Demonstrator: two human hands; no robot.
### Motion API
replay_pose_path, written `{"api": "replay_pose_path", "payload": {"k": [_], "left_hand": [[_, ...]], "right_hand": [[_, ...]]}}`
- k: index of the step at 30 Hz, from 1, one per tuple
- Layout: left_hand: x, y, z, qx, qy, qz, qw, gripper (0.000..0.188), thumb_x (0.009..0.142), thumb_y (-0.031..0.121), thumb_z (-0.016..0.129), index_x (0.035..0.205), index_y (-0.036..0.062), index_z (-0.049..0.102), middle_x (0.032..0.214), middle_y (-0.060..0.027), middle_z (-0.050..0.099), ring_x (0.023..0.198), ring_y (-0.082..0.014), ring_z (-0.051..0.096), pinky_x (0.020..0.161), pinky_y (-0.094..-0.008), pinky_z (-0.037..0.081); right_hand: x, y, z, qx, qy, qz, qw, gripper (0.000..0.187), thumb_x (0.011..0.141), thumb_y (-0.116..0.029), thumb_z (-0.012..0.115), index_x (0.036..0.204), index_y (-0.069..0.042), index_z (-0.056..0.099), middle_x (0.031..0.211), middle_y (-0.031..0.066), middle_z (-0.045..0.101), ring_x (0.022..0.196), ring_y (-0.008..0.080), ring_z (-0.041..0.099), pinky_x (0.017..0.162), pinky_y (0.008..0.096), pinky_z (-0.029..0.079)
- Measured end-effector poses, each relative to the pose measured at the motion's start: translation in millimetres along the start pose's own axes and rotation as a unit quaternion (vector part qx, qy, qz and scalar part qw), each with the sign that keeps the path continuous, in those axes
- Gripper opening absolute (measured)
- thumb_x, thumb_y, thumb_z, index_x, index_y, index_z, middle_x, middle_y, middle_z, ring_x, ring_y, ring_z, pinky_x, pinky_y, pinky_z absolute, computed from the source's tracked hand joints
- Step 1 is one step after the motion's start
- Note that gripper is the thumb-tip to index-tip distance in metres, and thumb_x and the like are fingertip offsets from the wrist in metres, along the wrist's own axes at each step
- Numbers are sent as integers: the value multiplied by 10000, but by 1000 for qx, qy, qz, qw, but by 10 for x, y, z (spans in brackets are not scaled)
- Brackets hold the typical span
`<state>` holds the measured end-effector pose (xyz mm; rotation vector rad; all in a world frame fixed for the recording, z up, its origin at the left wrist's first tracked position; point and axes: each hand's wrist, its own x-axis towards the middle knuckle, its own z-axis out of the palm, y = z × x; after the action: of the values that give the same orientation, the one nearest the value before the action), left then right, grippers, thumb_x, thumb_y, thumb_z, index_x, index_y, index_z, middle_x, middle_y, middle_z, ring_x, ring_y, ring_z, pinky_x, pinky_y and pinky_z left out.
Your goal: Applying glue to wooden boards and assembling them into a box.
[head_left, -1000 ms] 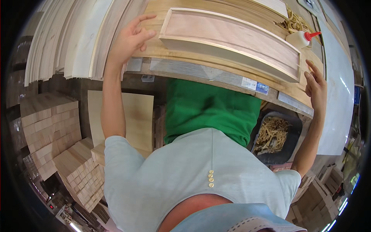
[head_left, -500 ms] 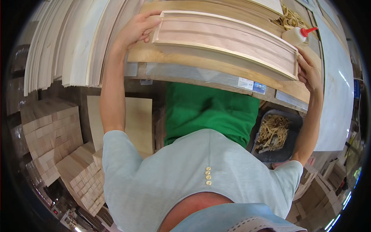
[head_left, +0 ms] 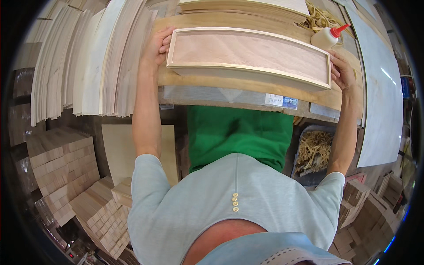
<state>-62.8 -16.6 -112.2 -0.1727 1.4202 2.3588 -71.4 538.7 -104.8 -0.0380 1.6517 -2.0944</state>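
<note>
A long, shallow wooden box with a pale raised rim and a thin pinkish panel within it rests on the workbench ahead of me. My left hand is closed around its left end, fingers curled at the corner. At the opposite end, my right hand grips the short side with bent fingers. Just beyond that right end stands a white squeeze bottle with a red nozzle cap.
Thin wooden sheets stand stacked at the left. More flat boards lie behind the box, beside tangled wood strips. Below the bench, a dark bin holds wood scraps. Stacked wood blocks sit at the lower left.
Both hands and the box have shifted left in the picture. The inner walls and lengthwise lines seen earlier inside the box no longer show; its panel now looks flat.
</note>
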Motion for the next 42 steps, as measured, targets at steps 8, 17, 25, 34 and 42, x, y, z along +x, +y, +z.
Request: {"api": "replay_pose_path", "payload": {"k": [8, 17, 25, 34, 42], "left_hand": [[-465, -24, 164, 454, 194, 118, 862, 388, 948, 293, 535, 1174, -16, 593, 970, -80, 653, 833, -137, 619, 701, -259, 502], [-747, -313, 109, 303, 90, 96, 944, 566, 971, 321, 495, 1404, -12, 346, 1369, -116, 462, 1225, -194, 467, 1006, -383, 380], [-881, -414, 333, 262, 124, 130, 948, 604, 937, 242, 532, 1447, 24, 294, 1432, -118, 386, 1261, -220, 426, 1001, -383, 366], [-897, -180, 237, 195, 22, 128, 972, 545, 942, 221, 525, 1422, 29, 353, 1369, -134, 451, 1163, -203, 499, 926, -339, 428], [-161, -51, 94, 295, 136, 87, 942, 347, 921, 265, 602, 1173, 27, 600, 1019, -57, 646, 874, -109, 604, 805, -263, 471]], "right_hand": [[-148, 72, 297, -166, 146, -7, 975, 388, 966, -244, 503, 1276, -12, 528, 948, 39, 627, 825, 109, 585, 737, 238, 493], [-513, 229, 420, -203, 81, -41, 975, 600, 979, -422, 435, 1409, -11, 358, 1338, 118, 466, 1174, 213, 491, 847, 358, 513], [-567, 413, 435, -181, 166, -48, 968, 610, 931, -385, 538, 1372, 17, 411, 1325, 153, 478, 1146, 219, 511, 774, 324, 530], [-578, 360, 519, -194, 196, -33, 961, 585, 946, -407, 508, 1371, -13, 429, 1296, 123, 506, 1153, 200, 505, 799, 322, 516], [-98, 46, 580, -300, 225, -48, 926, 517, 941, -438, 497, 1246, -25, 556, 1101, 61, 610, 959, 144, 561, 804, 287, 455]]}}
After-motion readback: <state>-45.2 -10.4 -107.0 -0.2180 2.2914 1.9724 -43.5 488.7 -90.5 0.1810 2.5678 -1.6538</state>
